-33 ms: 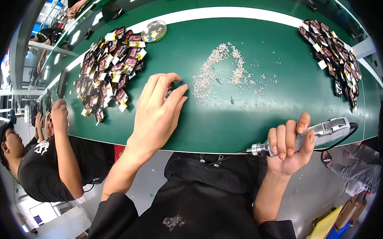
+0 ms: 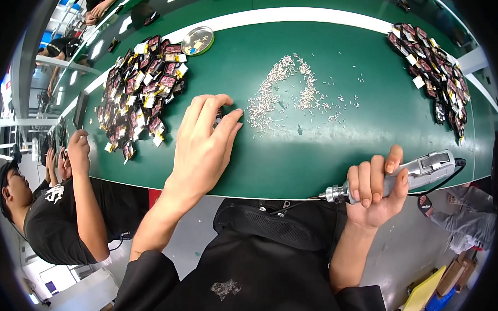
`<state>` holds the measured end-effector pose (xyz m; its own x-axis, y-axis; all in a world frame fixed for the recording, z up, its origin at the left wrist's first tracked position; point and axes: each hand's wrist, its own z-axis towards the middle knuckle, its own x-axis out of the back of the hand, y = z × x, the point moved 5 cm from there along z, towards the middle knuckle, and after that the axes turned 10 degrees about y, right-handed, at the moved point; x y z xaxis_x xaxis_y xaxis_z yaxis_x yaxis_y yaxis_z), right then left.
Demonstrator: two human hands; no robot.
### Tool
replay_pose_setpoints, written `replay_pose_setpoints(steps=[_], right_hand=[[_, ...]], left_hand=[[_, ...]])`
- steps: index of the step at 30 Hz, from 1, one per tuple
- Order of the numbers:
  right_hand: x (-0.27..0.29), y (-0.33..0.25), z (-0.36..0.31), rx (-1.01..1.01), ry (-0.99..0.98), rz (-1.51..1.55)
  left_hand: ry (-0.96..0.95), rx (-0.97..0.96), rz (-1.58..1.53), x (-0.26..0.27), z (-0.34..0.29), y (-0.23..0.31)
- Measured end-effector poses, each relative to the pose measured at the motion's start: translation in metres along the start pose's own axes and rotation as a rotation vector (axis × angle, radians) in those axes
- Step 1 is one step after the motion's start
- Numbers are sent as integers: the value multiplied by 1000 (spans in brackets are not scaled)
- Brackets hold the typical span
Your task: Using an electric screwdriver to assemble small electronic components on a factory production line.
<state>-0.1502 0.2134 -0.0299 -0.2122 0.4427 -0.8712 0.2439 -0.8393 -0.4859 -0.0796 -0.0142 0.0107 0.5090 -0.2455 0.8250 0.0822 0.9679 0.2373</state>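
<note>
Screwdriver (image 2: 432, 168): head view, at near edge of table (image 2: 359, 126), bit (image 2: 316, 198) pointing left; likely stiff, heavyish, smooth; best held round its body, clear of bit.
Right hand (image 2: 374, 201): fingers wrapped round screwdriver.
Left hand (image 2: 201, 143): thumb and fingers curled, narrow gap; small dark thing (image 2: 218, 117) between, can't tell if gripped.
Screws (image 2: 263, 105): loose on table, right of left hand; likely light, pinch singly.

From my head, a wide fisheye camera is looking down on my fingers (image 2: 211, 109) and the counter (image 2: 248, 166) close below.
</note>
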Motion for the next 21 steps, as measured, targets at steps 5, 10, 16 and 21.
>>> replay_pose_setpoints(steps=[5, 10, 16, 21], right_hand=[[1, -1, 1, -21, -20, 37], [2, -3, -1, -27, -4, 58], [5, -5, -3, -29, -15, 33], [-9, -2, -3, -17, -5, 45]], left_hand=[[27, -166, 109, -7, 5, 2], [45, -180, 107, -9, 10, -2], [118, 101, -96, 5, 9, 0], [113, 405, -718, -5, -22, 30]])
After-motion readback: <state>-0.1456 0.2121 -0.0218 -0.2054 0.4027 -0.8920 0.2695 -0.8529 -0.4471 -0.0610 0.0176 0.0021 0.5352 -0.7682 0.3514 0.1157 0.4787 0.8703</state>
